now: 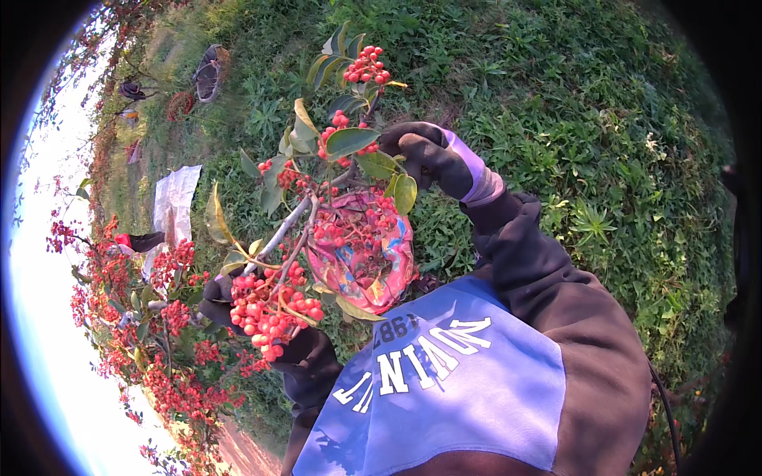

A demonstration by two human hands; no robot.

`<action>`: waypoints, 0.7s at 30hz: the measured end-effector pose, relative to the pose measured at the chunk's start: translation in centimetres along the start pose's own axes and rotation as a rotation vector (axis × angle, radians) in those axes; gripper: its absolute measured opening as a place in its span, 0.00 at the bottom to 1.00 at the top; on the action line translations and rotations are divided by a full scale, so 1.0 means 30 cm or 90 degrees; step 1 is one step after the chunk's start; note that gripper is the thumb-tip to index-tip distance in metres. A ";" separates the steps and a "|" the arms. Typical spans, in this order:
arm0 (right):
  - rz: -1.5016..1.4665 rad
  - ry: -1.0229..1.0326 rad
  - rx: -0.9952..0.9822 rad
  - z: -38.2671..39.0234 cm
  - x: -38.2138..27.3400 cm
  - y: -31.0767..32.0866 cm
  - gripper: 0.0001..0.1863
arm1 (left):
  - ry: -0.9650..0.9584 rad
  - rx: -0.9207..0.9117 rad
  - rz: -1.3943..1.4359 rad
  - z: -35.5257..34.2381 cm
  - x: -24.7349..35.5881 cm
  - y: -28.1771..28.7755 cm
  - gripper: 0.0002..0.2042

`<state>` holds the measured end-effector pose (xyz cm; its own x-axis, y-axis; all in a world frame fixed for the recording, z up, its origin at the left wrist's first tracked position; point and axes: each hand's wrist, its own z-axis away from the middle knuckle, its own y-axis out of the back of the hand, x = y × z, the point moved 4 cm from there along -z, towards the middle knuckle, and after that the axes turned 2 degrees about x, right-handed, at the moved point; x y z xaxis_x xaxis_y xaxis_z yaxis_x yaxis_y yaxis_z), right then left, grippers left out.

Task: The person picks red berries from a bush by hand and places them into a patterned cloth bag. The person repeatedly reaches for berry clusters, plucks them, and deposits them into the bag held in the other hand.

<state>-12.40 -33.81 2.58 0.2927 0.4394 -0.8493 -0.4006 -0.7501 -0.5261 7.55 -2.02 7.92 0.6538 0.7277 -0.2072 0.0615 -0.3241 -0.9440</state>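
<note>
1. The head view looked down over the person's chest, where a dark sweater with a pale blue panel (444, 381) filled the lower frame above green grass (556, 95).
2. The right hand (432, 159), in a dark glove with a lilac cuff, reached up into the branch (290, 226); its fingers (413, 147) were curled and pressed together around a twig among the leaves (349, 141), just beside a small cluster of red berries (340, 120).
3. The left hand (218, 297), also dark-gloved, sat low and to the left, mostly hidden behind a heavy berry bunch (270, 313); it seemed to grip the branch stem, though I could not tell how its fingers lay.
4. A round bowl (373, 274) with a pink and yellow pattern hung below the branch, near the chest, with loose berries inside it.
5. Another cluster (367, 67) topped the branch, well above the right hand.
6. More berry shrubs (159, 349) stood at the left, and a white sheet (176, 194) lay on the grass beyond.
7. Judged from this view, picking well would mean holding the branch steady with the left hand, keeping the bunch over the bowl, and stripping gently so berries dropped in rather than onto the grass.
</note>
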 end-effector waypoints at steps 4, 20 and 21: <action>0.008 -0.058 -0.035 0.006 0.000 -0.049 0.16 | 0.028 -0.061 -0.035 -0.012 -0.029 -0.003 0.24; 0.676 0.561 0.085 0.018 -0.311 -0.135 0.14 | -0.272 0.017 -0.928 -0.026 -0.204 -0.063 0.19; 0.680 0.561 0.090 0.019 -0.304 -0.132 0.11 | -0.284 0.016 -0.928 -0.022 -0.206 -0.062 0.19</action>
<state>-13.97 -34.58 12.38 0.2160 -0.8005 -0.5591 -0.8419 -0.4427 0.3086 3.88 -6.31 11.13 -0.2379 0.5130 0.8247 0.4161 0.8211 -0.3908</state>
